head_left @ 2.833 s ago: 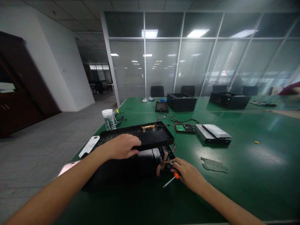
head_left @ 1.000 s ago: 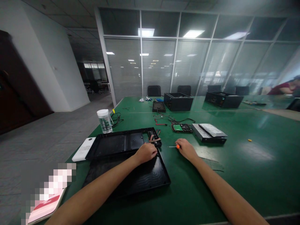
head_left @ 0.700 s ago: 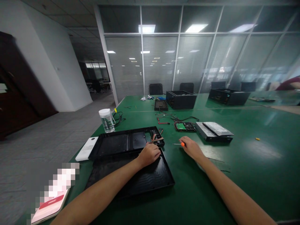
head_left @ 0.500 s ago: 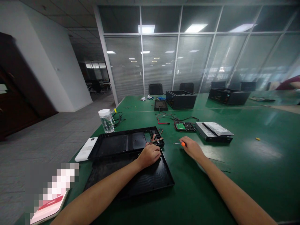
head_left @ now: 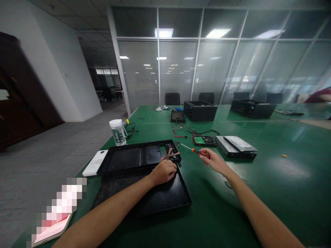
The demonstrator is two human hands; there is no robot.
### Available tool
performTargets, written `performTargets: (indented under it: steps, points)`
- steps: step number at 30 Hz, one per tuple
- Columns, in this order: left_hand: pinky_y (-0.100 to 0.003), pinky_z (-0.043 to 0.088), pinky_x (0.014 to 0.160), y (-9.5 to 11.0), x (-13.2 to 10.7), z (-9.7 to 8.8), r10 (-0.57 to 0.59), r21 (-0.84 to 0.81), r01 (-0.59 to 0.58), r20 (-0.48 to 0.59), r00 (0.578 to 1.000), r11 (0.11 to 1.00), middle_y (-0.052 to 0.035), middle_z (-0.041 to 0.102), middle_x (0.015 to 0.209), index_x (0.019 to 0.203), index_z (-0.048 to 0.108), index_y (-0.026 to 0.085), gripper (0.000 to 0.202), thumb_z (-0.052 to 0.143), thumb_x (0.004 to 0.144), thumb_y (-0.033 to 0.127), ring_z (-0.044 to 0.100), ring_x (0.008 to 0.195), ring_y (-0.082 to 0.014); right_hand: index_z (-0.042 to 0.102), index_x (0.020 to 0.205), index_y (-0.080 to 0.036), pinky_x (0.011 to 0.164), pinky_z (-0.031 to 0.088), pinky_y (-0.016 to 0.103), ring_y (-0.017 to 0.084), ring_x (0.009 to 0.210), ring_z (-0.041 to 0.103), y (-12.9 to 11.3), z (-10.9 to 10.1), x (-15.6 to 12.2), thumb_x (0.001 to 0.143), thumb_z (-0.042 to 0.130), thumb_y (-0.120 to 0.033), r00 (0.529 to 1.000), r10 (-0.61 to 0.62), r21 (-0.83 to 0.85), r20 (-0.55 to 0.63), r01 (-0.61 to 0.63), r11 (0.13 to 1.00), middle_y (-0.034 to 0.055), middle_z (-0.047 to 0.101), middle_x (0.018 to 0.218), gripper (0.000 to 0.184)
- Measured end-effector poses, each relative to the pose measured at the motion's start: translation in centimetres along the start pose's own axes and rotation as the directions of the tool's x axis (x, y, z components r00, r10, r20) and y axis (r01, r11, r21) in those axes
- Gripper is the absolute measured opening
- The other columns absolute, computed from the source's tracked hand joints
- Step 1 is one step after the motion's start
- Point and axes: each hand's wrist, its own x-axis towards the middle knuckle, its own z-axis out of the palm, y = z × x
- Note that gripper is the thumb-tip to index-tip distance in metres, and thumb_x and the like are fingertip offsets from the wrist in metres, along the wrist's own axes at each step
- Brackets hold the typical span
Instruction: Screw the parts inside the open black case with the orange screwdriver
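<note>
Two flat black case halves lie open on the green table (head_left: 271, 193): the far half (head_left: 129, 157) with a bundle of coloured wires (head_left: 170, 154) at its right end, and the near half (head_left: 155, 198) in front of it. My left hand (head_left: 163, 171) rests curled at the seam between the two halves, right beside the wires; whether it holds anything is hidden. My right hand (head_left: 214, 160) is raised a little above the table, closed round a small orange-handled screwdriver (head_left: 194, 151) whose tip points left toward the wires.
A clear jar with a white lid (head_left: 118, 132) and a white device (head_left: 95, 163) sit left of the case. A green circuit board (head_left: 202, 140), a silver drive (head_left: 236, 146), loose cables and black boxes (head_left: 200, 111) lie farther back. A pink booklet (head_left: 51, 230) lies at the near left edge.
The upper case half, held tilted earlier, now lies flat in front of the other. In the last second my right hand lifted the screwdriver off the table and angled it toward the wires.
</note>
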Motion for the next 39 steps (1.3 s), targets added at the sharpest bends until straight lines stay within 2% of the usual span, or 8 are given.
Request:
performTargets:
  steps: [5, 11, 21, 24, 29, 33, 37, 39]
  points:
    - [-0.028, 0.04, 0.078, 0.0, -0.1, -0.1, -0.045, -0.061, 0.044, -0.007, 0.999, 0.997, -0.0039, 0.064, 0.086, 0.076, 0.06, 0.017, 0.017, 0.045, 0.084, 0.014, 0.055, 0.083, -0.0148, 0.052, 0.08, -0.018, 0.04, 0.031, 0.021, 0.01, 0.043, 0.042, -1.4, 0.5, -0.4, 0.08, 0.047, -0.049, 0.968, 0.028, 0.156, -0.249, 0.011, 0.988, -0.0041, 0.047, 0.056, 0.031]
    - [-0.029, 0.042, 0.081, 0.2, -0.2, -0.1, -0.218, -0.154, 0.214, -0.01, 0.976, 0.965, -0.0027, 0.063, 0.087, 0.093, 0.056, 0.017, 0.015, 0.051, 0.079, 0.015, 0.056, 0.085, -0.0157, 0.052, 0.076, -0.02, 0.055, 0.037, 0.024, 0.013, 0.055, 0.048, -3.0, 3.1, -1.3, 0.084, 0.043, -0.043, 0.919, -0.174, -0.155, -0.355, 0.125, 0.98, -0.0018, 0.05, 0.059, 0.027]
    - [-0.034, 0.041, 0.088, 0.4, -0.4, -0.1, -0.315, -0.227, 0.304, -0.011, 0.949, 0.925, -0.0031, 0.064, 0.093, 0.107, 0.05, 0.018, 0.031, 0.055, 0.076, 0.016, 0.058, 0.093, -0.0178, 0.055, 0.081, -0.02, 0.057, 0.037, 0.024, 0.015, 0.057, 0.055, -3.5, 3.0, -1.5, 0.087, 0.034, -0.046, 0.936, -0.281, -0.43, -0.213, 0.169, 0.887, 0.0017, 0.059, 0.063, 0.034]
    - [-0.034, 0.041, 0.089, 0.3, -0.4, 0.1, -0.323, -0.238, 0.309, -0.024, 0.946, 0.921, -0.0033, 0.065, 0.093, 0.108, 0.05, 0.017, 0.033, 0.056, 0.076, 0.016, 0.058, 0.094, -0.018, 0.059, 0.079, -0.02, 0.058, 0.035, 0.024, 0.016, 0.061, 0.058, -6.2, 2.5, -1.3, 0.087, 0.035, -0.05, 0.94, -0.337, -0.593, -0.05, 0.244, 0.767, 0.0044, 0.063, 0.065, 0.039]
    - [-0.034, 0.042, 0.088, 0.3, -0.4, 0.2, -0.308, -0.237, 0.292, -0.032, 0.951, 0.927, -0.0038, 0.066, 0.093, 0.108, 0.051, 0.016, 0.034, 0.057, 0.075, 0.016, 0.059, 0.094, -0.0182, 0.06, 0.075, -0.017, 0.056, 0.031, 0.026, 0.019, 0.061, 0.059, -13.2, 2.1, -0.2, 0.088, 0.032, -0.052, 0.949, -0.199, -0.82, 0.243, 0.31, 0.48, 0.0092, 0.064, 0.064, 0.047]
    - [-0.034, 0.043, 0.087, 0.3, -0.3, 0.0, -0.305, -0.22, 0.292, -0.027, 0.952, 0.931, -0.0036, 0.066, 0.092, 0.108, 0.05, 0.016, 0.035, 0.057, 0.075, 0.016, 0.059, 0.094, -0.019, 0.057, 0.098, -0.018, 0.057, 0.034, 0.026, 0.02, 0.067, 0.062, -16.3, 2.9, 1.2, 0.09, 0.032, -0.042, 0.896, -0.18, -0.751, 0.406, 0.439, 0.493, 0.0074, 0.066, 0.074, 0.035]
    - [-0.035, 0.043, 0.087, 0.4, -0.3, -0.1, -0.295, -0.187, 0.286, -0.021, 0.955, 0.94, -0.0041, 0.063, 0.099, 0.099, 0.054, 0.018, 0.025, 0.056, 0.075, 0.016, 0.058, 0.095, -0.0191, 0.06, 0.086, -0.015, 0.061, 0.038, 0.03, 0.025, 0.07, 0.063, -16.8, 3.6, 2.6, 0.088, 0.03, -0.054, 0.944, -0.101, -0.84, 0.313, 0.325, 0.434, 0.0136, 0.066, 0.072, 0.049]
    - [-0.034, 0.043, 0.087, 0.4, -0.4, -0.2, -0.294, -0.186, 0.285, -0.022, 0.956, 0.94, -0.0039, 0.064, 0.097, 0.1, 0.053, 0.018, 0.025, 0.056, 0.075, 0.016, 0.058, 0.094, -0.019, 0.059, 0.094, -0.015, 0.061, 0.039, 0.03, 0.024, 0.07, 0.063, -16.8, 3.7, 3.1, 0.087, 0.031, -0.053, 0.932, -0.088, -0.819, 0.351, 0.352, 0.453, 0.0135, 0.067, 0.075, 0.048]
